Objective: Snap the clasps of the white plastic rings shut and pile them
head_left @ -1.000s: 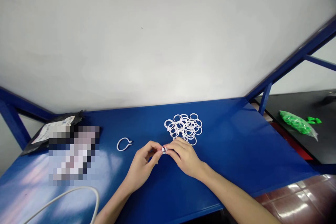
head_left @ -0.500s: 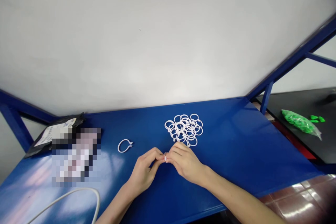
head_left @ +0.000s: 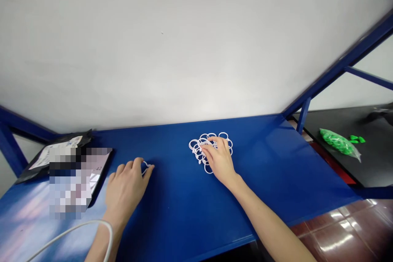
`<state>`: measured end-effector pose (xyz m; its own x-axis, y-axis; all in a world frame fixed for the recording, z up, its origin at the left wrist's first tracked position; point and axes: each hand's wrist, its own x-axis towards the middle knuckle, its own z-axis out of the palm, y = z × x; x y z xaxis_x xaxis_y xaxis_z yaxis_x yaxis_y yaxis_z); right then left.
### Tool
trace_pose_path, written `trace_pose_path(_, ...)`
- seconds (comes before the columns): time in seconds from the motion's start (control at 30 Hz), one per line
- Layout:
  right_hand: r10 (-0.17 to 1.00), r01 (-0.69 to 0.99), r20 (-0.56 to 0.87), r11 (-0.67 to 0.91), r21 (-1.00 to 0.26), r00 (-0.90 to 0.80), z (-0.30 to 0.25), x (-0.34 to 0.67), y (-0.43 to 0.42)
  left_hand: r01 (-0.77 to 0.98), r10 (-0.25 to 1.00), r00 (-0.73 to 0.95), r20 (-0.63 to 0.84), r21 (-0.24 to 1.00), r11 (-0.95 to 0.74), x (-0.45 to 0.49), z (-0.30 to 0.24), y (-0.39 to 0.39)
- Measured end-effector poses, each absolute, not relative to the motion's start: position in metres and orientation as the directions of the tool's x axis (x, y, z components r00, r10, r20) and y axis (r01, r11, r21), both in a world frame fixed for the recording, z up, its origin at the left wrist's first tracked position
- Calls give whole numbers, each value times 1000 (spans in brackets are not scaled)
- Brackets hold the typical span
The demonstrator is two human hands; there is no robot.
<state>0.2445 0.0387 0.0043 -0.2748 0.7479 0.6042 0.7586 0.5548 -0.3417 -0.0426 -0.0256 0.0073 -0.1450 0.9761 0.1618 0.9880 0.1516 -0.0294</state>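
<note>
A pile of white plastic rings [head_left: 198, 149] lies on the blue table [head_left: 264, 172] near its middle. My right hand [head_left: 219, 159] rests on top of this pile, fingers spread among the rings and gripping none that I can see. My left hand [head_left: 126, 183] lies palm down to the left, fingers stretched out. Its thumb and forefinger tips touch a single white ring [head_left: 146, 166], which the hand mostly covers. Whether a second ring lies under this hand is hidden.
A black packet with a white label [head_left: 52, 151] and a blurred flat object [head_left: 73, 180] lie at the far left. A white cable [head_left: 70, 231] curves near the front left edge. A green bag [head_left: 337, 142] sits on the black table to the right.
My hands were together in front of the pile, pinching one small white ring. They have parted: the left went left to the single ring, the right went forward onto the pile.
</note>
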Motion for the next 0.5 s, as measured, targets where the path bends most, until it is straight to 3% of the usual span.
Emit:
trace_pose_path(0.1, 758, 784, 585, 538, -309, -290, 0, 244, 44, 996, 993, -62, 103, 69, 55, -43, -1, -27)
trace_pose_path(0.3, 742, 763, 613, 554, -333, -271, 3, 247, 28, 924, 978, 97, 186, 349, -158, -32, -16, -21)
trace_pose_path(0.5, 713, 645, 605, 655, -393, -354, 6, 243, 10, 712, 950, 181, 255, 633, -306, -4, -5, -23)
